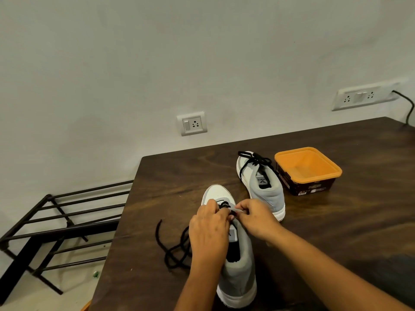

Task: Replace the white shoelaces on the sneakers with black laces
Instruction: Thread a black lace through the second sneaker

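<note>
A grey and white sneaker [238, 277] lies near the front of the dark wooden table [336, 221], toe pointing away. A black lace [170, 250] runs through its lower eyelets, and its loose end trails in a tangle to the left. My left hand [208, 232] and my right hand [256, 221] meet over the eyelet area, fingers curled, both pinching the black lace. A second sneaker [265, 189] stands farther back, laced in black with a tied bow [253, 160].
An orange plastic tub [307, 169] with a dark label stands right of the far sneaker. A black metal rack [56, 225] is on the floor left of the table. Wall sockets [193, 124] and a plugged cable [406, 104] are behind.
</note>
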`<state>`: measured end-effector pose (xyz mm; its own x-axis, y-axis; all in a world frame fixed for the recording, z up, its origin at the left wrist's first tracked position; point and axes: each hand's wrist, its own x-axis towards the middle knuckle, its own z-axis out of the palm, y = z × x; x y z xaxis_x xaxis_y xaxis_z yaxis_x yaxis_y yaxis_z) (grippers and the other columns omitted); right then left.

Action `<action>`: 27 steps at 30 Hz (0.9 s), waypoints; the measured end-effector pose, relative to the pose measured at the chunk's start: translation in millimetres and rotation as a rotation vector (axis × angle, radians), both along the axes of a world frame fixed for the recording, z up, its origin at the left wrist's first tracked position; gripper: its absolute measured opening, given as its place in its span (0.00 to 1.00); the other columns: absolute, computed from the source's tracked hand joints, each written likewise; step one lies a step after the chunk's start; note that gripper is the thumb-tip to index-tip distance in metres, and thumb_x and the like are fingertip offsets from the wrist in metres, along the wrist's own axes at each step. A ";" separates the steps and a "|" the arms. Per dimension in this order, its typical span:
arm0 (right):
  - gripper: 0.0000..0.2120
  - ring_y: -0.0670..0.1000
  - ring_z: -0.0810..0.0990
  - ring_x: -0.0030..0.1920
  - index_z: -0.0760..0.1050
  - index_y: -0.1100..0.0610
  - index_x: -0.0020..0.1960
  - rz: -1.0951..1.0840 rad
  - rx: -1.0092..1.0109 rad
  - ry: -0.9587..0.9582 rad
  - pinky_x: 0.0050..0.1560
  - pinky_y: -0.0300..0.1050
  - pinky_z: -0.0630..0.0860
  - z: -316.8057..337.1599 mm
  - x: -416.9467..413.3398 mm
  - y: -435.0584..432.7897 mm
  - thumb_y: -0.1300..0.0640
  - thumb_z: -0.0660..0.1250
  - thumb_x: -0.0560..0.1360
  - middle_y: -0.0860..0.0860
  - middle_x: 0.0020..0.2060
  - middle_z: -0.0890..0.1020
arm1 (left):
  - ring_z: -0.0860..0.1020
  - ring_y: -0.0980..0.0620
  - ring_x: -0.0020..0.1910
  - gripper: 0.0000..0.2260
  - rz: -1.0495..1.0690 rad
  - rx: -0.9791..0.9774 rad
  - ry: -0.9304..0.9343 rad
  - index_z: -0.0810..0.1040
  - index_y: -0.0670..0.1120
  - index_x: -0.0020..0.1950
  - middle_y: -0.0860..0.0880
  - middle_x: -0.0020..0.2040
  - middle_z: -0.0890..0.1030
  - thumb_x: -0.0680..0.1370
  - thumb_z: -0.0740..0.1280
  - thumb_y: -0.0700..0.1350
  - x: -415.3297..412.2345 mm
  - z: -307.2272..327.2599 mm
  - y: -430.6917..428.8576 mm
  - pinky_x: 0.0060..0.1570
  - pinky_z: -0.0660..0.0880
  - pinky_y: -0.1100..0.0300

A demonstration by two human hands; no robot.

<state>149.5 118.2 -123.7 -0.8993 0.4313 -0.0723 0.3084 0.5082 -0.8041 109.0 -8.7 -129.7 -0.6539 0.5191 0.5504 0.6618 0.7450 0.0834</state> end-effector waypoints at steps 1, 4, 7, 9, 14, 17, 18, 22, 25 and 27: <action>0.12 0.45 0.73 0.34 0.77 0.51 0.34 0.006 0.030 -0.003 0.29 0.32 0.67 -0.4 -0.3 -0.7 0.59 0.66 0.76 0.46 0.30 0.76 | 0.72 0.54 0.27 0.09 -0.003 0.008 -0.001 0.79 0.52 0.33 0.53 0.32 0.70 0.65 0.78 0.51 -1.3 -2.1 0.1 0.22 0.62 0.62; 0.08 0.52 0.78 0.41 0.81 0.57 0.41 0.012 0.061 -0.008 0.38 0.41 0.72 0.9 -0.3 -2.1 0.61 0.64 0.76 0.53 0.37 0.81 | 0.73 0.56 0.27 0.09 0.013 0.025 -0.015 0.79 0.53 0.34 0.54 0.32 0.71 0.71 0.69 0.56 -2.3 -5.3 -1.1 0.23 0.64 0.63; 0.08 0.55 0.80 0.45 0.81 0.59 0.44 0.024 0.062 -0.003 0.44 0.47 0.75 1.9 0.5 -1.7 0.62 0.63 0.76 0.57 0.40 0.83 | 0.73 0.55 0.29 0.16 0.047 0.053 -0.011 0.79 0.54 0.35 0.54 0.32 0.72 0.73 0.56 0.59 -1.6 -4.4 -1.9 0.24 0.65 0.62; 0.08 0.55 0.80 0.45 0.81 0.59 0.45 0.036 0.062 -0.003 0.45 0.48 0.75 2.5 0.1 -1.2 0.62 0.63 0.75 0.57 0.41 0.83 | 0.72 0.54 0.31 0.17 0.067 0.055 0.016 0.79 0.54 0.36 0.54 0.34 0.71 0.72 0.55 0.60 -1.3 -3.9 -1.7 0.25 0.65 0.61; 0.07 0.53 0.80 0.44 0.81 0.58 0.46 0.054 0.061 -0.003 0.44 0.46 0.75 2.1 0.0 -1.4 0.57 0.66 0.76 0.55 0.41 0.83 | 0.70 0.52 0.34 0.08 0.113 0.086 0.052 0.78 0.54 0.36 0.53 0.39 0.72 0.73 0.68 0.54 -0.3 -6.7 -1.9 0.29 0.63 0.60; 0.07 0.51 0.79 0.41 0.80 0.56 0.42 0.040 -0.010 0.002 0.41 0.43 0.74 1.9 0.6 -0.2 0.57 0.66 0.77 0.54 0.38 0.82 | 0.70 0.52 0.37 0.09 0.141 0.053 0.075 0.78 0.54 0.36 0.54 0.41 0.73 0.74 0.63 0.53 -1.9 -11.0 -3.9 0.32 0.64 0.60; 0.08 0.49 0.77 0.38 0.79 0.54 0.40 0.033 -0.045 0.004 0.38 0.41 0.72 1.8 1.0 0.0 0.57 0.65 0.78 0.52 0.36 0.80 | 0.70 0.52 0.38 0.10 0.141 0.037 0.085 0.78 0.54 0.36 0.53 0.42 0.73 0.73 0.59 0.53 -2.4 -12.2 -4.4 0.32 0.64 0.60; 0.08 0.46 0.74 0.34 0.79 0.54 0.41 0.016 -0.114 0.003 0.34 0.37 0.69 0.6 1.4 -0.6 0.58 0.65 0.78 0.50 0.33 0.78 | 0.67 0.51 0.40 0.09 0.137 0.010 0.117 0.78 0.53 0.39 0.52 0.45 0.74 0.71 0.58 0.50 -2.1 -17.0 -4.3 0.34 0.63 0.58; 0.07 0.47 0.76 0.36 0.80 0.54 0.41 0.022 -0.093 0.003 0.37 0.40 0.71 -1.8 0.3 -2.7 0.57 0.66 0.77 0.50 0.34 0.80 | 0.66 0.50 0.41 0.08 0.132 -0.009 0.120 0.77 0.52 0.39 0.51 0.48 0.74 0.71 0.59 0.50 0.5 -21.1 -0.8 0.36 0.62 0.55; 0.07 0.48 0.77 0.37 0.81 0.55 0.41 0.016 -0.055 0.005 0.39 0.43 0.72 -2.8 -1.1 -3.3 0.56 0.66 0.76 0.51 0.35 0.81 | 0.65 0.50 0.42 0.08 0.136 -0.028 0.110 0.78 0.52 0.40 0.50 0.48 0.73 0.72 0.59 0.50 1.5 -21.1 0.1 0.38 0.57 0.54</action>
